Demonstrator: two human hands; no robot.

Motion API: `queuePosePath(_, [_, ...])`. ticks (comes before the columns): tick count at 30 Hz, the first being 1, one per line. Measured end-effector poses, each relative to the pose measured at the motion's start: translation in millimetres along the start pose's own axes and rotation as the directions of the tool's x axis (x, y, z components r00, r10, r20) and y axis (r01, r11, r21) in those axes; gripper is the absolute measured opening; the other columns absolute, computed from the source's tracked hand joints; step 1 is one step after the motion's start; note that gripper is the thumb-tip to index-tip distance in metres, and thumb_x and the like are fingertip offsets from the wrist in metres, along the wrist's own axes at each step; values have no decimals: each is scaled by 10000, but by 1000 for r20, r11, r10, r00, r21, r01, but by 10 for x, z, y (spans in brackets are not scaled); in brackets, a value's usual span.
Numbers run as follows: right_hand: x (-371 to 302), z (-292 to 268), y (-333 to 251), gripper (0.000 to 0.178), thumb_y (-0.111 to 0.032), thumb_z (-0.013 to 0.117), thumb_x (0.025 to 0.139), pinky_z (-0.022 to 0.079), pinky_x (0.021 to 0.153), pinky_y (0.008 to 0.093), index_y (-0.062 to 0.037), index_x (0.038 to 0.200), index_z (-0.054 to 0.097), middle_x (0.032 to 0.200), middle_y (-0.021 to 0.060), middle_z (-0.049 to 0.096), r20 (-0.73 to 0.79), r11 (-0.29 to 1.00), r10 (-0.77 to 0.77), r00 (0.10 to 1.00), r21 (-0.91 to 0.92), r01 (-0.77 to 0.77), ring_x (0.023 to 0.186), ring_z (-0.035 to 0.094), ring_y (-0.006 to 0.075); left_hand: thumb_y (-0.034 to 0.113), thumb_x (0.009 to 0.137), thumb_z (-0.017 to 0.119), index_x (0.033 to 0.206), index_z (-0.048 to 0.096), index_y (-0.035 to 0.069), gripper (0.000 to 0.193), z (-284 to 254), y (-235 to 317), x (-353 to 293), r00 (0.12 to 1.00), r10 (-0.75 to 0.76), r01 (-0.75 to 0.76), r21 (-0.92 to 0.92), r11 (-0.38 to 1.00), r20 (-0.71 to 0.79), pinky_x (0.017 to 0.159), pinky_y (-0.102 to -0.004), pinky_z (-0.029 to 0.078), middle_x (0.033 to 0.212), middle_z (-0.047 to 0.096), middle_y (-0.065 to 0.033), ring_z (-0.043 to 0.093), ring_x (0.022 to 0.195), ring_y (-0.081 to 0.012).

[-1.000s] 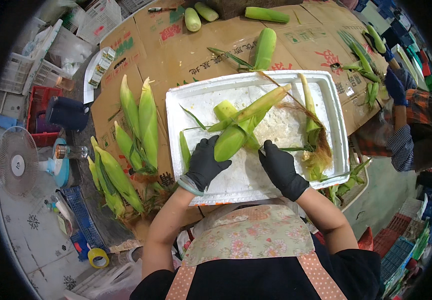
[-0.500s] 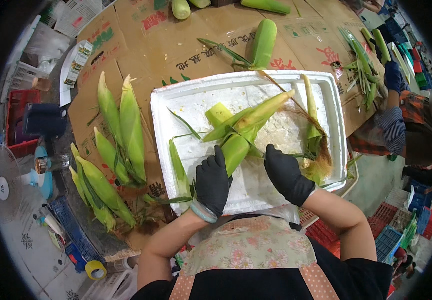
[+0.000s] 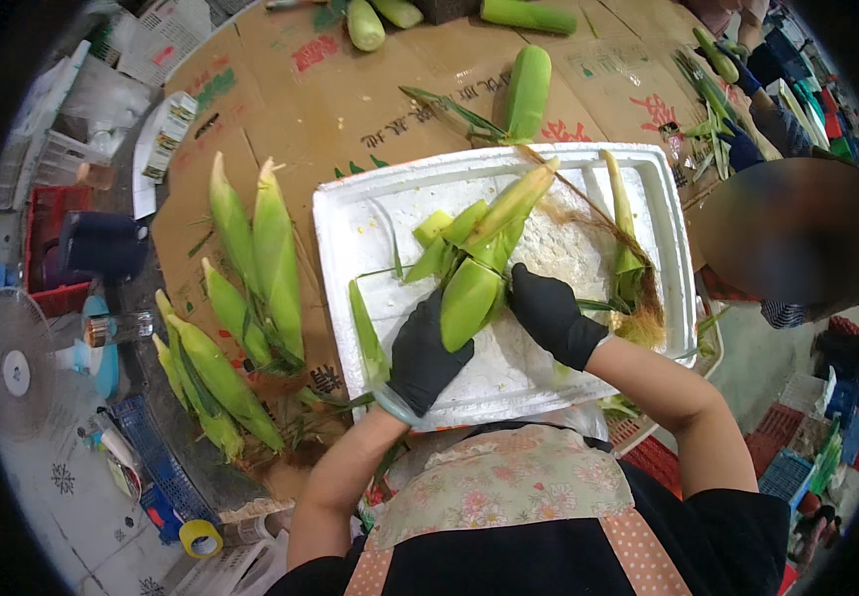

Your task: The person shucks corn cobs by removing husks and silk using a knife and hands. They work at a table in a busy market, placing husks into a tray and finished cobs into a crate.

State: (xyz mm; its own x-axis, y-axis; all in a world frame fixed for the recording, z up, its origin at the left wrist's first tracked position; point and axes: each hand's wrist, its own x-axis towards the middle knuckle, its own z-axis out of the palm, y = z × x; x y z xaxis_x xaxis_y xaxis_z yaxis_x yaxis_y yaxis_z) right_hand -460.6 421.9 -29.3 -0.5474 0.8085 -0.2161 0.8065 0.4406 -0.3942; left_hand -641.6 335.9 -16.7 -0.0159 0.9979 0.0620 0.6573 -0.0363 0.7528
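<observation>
A partly husked ear of corn [image 3: 471, 303] with green leaves stands over a white foam box [image 3: 683, 288], its pale stem end pointing away to the upper right. My left hand [image 3: 424, 353], in a black glove, grips its lower left side. My right hand [image 3: 555, 320], gloved alike, has its fingers bent against the ear's right side; its fingertips are partly hidden. Inside the box, a long pale-green husk piece [image 3: 626, 233] with brown silk [image 3: 643, 323] lies at the right. A loose green leaf [image 3: 367, 328] rests along the left wall.
Several unhusked ears of corn [image 3: 275, 263] lie left of the box on cardboard [image 3: 409, 79]. Beyond the box lies a trimmed green ear [image 3: 527, 94]. A co-worker's blue-gloved hand [image 3: 742, 149] handles green stuff at far right. A fan [image 3: 17, 360] stands at far left.
My right hand has come left, up against the ear. My left hand has shifted its hold, and the ear is now more upright. The co-worker has leaned in at the right.
</observation>
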Motion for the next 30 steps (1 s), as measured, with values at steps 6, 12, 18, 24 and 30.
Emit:
queuePosePath(6, [-237, 54, -19, 132, -106, 490, 777, 457, 469, 384, -25, 880, 504, 657, 125, 578, -217, 997, -48, 975, -64, 35, 547, 586, 286, 195, 640, 753, 1223, 399, -23, 716, -285, 13, -74, 990, 70, -98, -229, 969, -125, 824, -356, 442, 1073, 543, -166, 555, 959, -268])
queuePosePath(12, [-878, -185, 400, 192, -78, 523, 742, 462, 522, 387, -51, 932, 523, 705, 126, 582, -300, 953, 250, 920, -92, -289, 637, 596, 291, 158, 646, 729, 1183, 451, 29, 618, -811, 598, -26, 901, 426, -402, 209, 891, -84, 906, -364, 369, 1137, 506, -137, 485, 1038, -259])
queuePosePath(18, [-1030, -592, 269, 251, -133, 615, 721, 443, 598, 437, -49, 924, 494, 720, 196, 579, -400, 960, 280, 873, 121, -253, 700, 574, 370, 35, 668, 713, 1285, 331, 16, 727, -448, 446, 161, 890, 80, -278, -393, 876, -449, 988, -358, 346, 1287, 408, -103, 437, 1142, -230])
queuePosePath(24, [-1196, -809, 400, 260, -205, 614, 798, 412, 490, 341, 3, 935, 543, 611, 131, 548, -303, 912, 330, 894, 348, -219, 500, 527, 216, -84, 741, 532, 1210, 413, -4, 491, -616, -202, -347, 958, -231, 64, -662, 746, -168, 906, -330, 419, 1152, 507, -116, 503, 1052, -222])
queuePosePath(30, [-691, -796, -228, 435, -264, 587, 825, 459, 621, 371, 85, 1070, 504, 772, 232, 602, -281, 748, 275, 919, 664, -20, 715, 619, 294, 206, 670, 711, 1232, 399, -5, 677, -382, -59, -354, 989, -11, -22, 217, 976, 148, 846, -400, 423, 1113, 510, -218, 515, 1002, -351])
